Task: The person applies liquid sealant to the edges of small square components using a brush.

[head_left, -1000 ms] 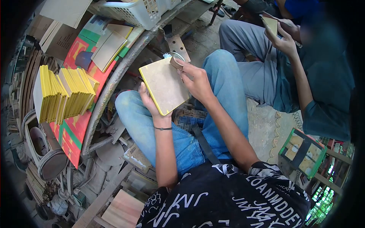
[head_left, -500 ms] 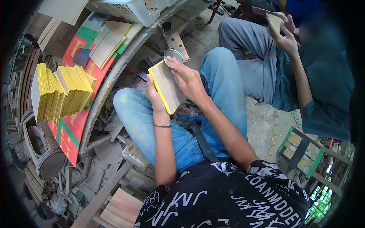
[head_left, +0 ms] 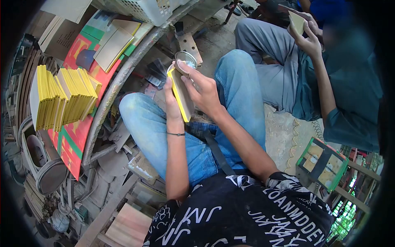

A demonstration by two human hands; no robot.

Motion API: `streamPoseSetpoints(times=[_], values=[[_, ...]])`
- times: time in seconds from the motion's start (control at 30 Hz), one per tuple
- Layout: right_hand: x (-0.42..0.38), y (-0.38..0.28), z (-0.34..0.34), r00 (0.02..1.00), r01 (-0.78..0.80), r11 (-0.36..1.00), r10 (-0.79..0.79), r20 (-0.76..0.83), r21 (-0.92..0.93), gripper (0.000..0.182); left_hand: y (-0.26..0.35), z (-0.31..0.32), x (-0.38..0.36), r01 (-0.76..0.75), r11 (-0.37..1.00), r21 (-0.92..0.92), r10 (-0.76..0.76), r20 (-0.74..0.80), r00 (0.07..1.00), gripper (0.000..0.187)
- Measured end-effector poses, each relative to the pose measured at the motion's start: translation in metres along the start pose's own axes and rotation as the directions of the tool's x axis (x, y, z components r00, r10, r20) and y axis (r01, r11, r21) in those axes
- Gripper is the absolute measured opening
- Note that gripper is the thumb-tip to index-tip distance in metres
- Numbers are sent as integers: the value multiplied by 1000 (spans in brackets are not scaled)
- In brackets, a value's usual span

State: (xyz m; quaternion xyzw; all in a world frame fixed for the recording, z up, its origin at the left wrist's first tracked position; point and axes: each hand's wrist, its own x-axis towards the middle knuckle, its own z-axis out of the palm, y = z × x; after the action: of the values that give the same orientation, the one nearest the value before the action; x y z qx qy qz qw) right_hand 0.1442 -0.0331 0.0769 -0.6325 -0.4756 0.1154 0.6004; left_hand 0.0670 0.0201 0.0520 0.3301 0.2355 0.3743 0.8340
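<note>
My left hand (head_left: 175, 108) grips a thin wooden board (head_left: 187, 103) with bright yellow edges, tilted so that one long edge faces me. At the board's upper end is my right hand (head_left: 204, 91), its fingers curled over the top edge. Under those fingers shows a small brown piece (head_left: 181, 68) that looks like sandpaper; the fingers partly hide it. Just beyond the fingertips, a round, shallow rimmed container (head_left: 193, 56) is partly covered by the right hand. The board is held above my lap, between my knees.
On the red and green tabletop (head_left: 74, 142) at left stand rows of yellow-edged boards (head_left: 68, 96), with more boards (head_left: 115, 45) lying flat behind. A white basket (head_left: 154, 10) is at the back. A co-worker's hand (head_left: 307, 41) holds a similar board at right. A green-framed box (head_left: 323, 162) lies nearby.
The board has turned from showing its broad face to more edge-on. My right hand's fingers have gone from lying flat across the face to curling round the upper end.
</note>
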Motion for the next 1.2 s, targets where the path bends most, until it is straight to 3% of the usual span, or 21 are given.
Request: streamPoseSetpoints(times=[0.03, 0.17, 0.2, 0.23, 0.27, 0.3, 0.33, 0.37, 0.43, 0.57, 0.63, 0.7, 0.77, 0.83, 0.87, 0.97, 1.0, 1.07, 1.1, 1.17, 1.2], values=[[0, 0, 2, 990, 142, 990, -142, -8, -3, 40, -2, -2, 1, 2, 1000, 0, -2, -2, 1000, 58], [-3, -3, 8, 971, 239, 970, -239, 0, -36, 40, 2, -5, 9, -146, 981, 127, 137, 74, 988, 55], [-2, -1, 9, 973, 229, 973, -229, 2, -32, 40, 24, 13, 9, 115, 993, 23, -110, -136, 985, 54], [-2, 0, 9, 975, 220, 975, -220, 5, -29, 39, 37, 24, 8, 341, 931, -131, -365, -306, 879, 52], [-3, 0, 10, 976, 220, 975, -219, 6, -30, 39, 25, 12, 8, 342, 930, -132, -366, -305, 879, 52], [-3, -1, 11, 982, 191, 982, -191, 3, 4, 39, 2, -8, 8, 137, 991, 3, -135, -170, 976, 51], [-3, -1, 11, 987, 162, 986, -163, 2, 38, 38, -4, -12, 8, -94, 990, 105, 95, -2, 995, 50], [-3, 1, 10, 987, 163, 986, -163, 0, 37, 38, -10, -17, 8, -94, 990, 105, 94, 0, 996, 50], [-4, 4, 9, 995, -100, 989, 100, 5, 108, 37, -11, -15, 5, -198, 961, 193, 203, -7, 979, 51], [-8, -7, 9, 985, 168, 986, -168, -27, -3, 36, -3, -17, 6, -162, 950, 265, 173, -16, 985, 50], [-7, -2, 11, 988, 150, 988, -149, -37, 32, 36, -7, -18, 4, -176, 908, 379, 203, -32, 979, 49], [-3, -2, 11, 998, 48, 999, -48, -41, 11, 36, -9, -16, 5, -203, 921, 333, 222, -19, 975, 48], [-4, -9, 10, 998, 54, 998, -53, -20, 41, 36, -7, -15, 7, -211, 909, 358, 240, -37, 970, 48], [-4, -7, 12, 981, 190, 982, -189, -37, 22, 36, -11, -17, 3, -202, 920, 336, 227, -37, 973, 49], [-4, -3, 12, 997, 73, 997, -73, -26, 10, 37, -12, -17, 4, -205, 927, 314, 225, -26, 974, 51], [-5, -7, 10, 996, 84, 996, -84, -37, 8, 36, -16, -21, 8, -187, 958, 217, 198, -27, 980, 54], [-6, -13, 10, 987, 153, 988, -153, -39, -1, 35, -8, -20, 8, -191, 927, 324, 199, 8, 980, 53], [-6, -1, 12, 994, 101, 995, -101, -46, -10, 37, -4, -15, 0, -195, 869, 455, 216, 5, 976, 52], [-3, 1, 12, 997, 58, 998, -60, -55, -23, 38, -8, -14, 1, -203, 914, 352, 207, 29, 978, 52], [-4, -1, 12, 997, 44, 999, -45, -69, -14, 39, -15, -12, 4, -194, 964, 180, 212, -88, 973, 49], [-5, -13, 10, 988, 144, 989, -145, -51, -5, 39, -14, -18, 5, -178, 955, 236, 189, -24, 982, 51]])
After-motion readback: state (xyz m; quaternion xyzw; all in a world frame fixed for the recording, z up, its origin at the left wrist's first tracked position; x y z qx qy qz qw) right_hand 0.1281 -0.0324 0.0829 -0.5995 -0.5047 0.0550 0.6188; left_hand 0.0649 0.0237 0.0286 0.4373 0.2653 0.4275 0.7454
